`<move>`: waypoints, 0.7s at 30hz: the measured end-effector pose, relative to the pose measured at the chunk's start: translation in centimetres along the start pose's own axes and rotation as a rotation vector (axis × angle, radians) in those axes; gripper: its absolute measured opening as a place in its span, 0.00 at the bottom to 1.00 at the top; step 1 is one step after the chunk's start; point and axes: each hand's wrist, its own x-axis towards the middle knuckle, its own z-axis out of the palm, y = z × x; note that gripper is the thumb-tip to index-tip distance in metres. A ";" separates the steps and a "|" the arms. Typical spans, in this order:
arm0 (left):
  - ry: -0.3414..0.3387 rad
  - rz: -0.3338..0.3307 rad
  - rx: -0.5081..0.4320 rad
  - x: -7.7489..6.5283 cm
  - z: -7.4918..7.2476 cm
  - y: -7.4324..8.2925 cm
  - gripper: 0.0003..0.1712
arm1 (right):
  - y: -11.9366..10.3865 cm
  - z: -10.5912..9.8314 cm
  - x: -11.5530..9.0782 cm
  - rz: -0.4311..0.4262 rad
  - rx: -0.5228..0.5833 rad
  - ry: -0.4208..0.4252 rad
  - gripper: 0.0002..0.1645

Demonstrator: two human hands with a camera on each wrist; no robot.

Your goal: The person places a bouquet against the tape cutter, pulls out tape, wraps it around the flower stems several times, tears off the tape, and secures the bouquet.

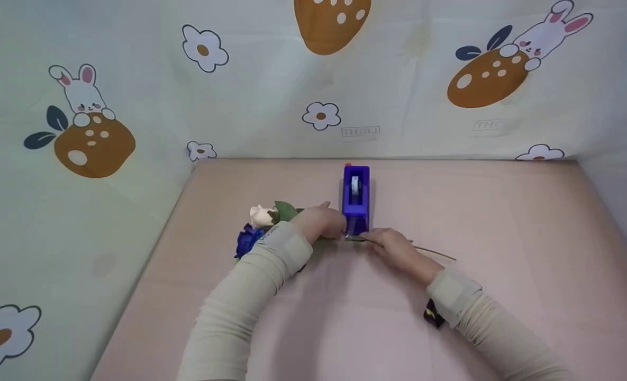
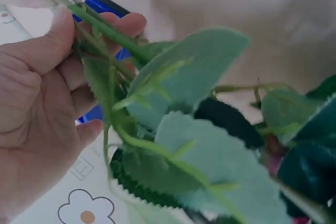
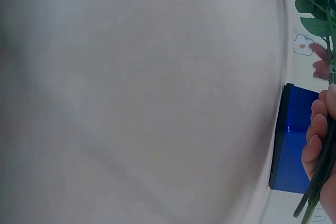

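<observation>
A bunch of artificial flowers lies across both hands, with a cream rose [image 1: 261,216] and a blue rose [image 1: 247,241] at its left end. My left hand [image 1: 321,221] holds the green stems [image 2: 113,34] just below the leaves [image 2: 191,77], thumb against them. Farther down, my right hand [image 1: 398,248] grips the stems, whose thin ends [image 3: 310,203] stick out past it. A clear, shiny band of tape [image 3: 332,69] shows round the stems between the hands. Right behind them stands a blue tape dispenser [image 1: 356,198] with a roll inside.
A pinkish cloth [image 1: 503,211] covers the table. Behind and to the left rises a pale backdrop [image 1: 260,106] printed with rabbits, fruit and flowers. A small black object [image 1: 433,314] shows beside the right cuff.
</observation>
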 end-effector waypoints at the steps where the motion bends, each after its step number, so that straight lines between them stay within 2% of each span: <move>1: 0.015 0.005 0.002 0.0 0.1 0.0 0.15 | 0.0 0.0 0.0 0.013 0.017 -0.008 0.13; 5: 0.143 0.038 0.065 -0.3 1.1 0.1 0.10 | 0.1 -0.1 0.1 0.074 0.120 -0.074 0.15; 8: 0.269 0.069 0.199 -0.5 2.0 0.1 0.08 | 0.1 -0.4 0.3 0.127 0.202 -0.126 0.18; 11: 0.378 0.084 0.329 -0.7 2.8 0.1 0.10 | 0.1 -0.6 0.5 0.156 0.237 -0.150 0.20; 18: 0.615 0.068 0.531 -0.8 4.7 0.3 0.11 | 0.0 -0.9 0.7 0.158 0.181 -0.188 0.18; 21: 0.738 0.032 0.604 -1.0 5.4 0.8 0.11 | -0.2 -0.8 0.7 0.158 0.138 -0.177 0.17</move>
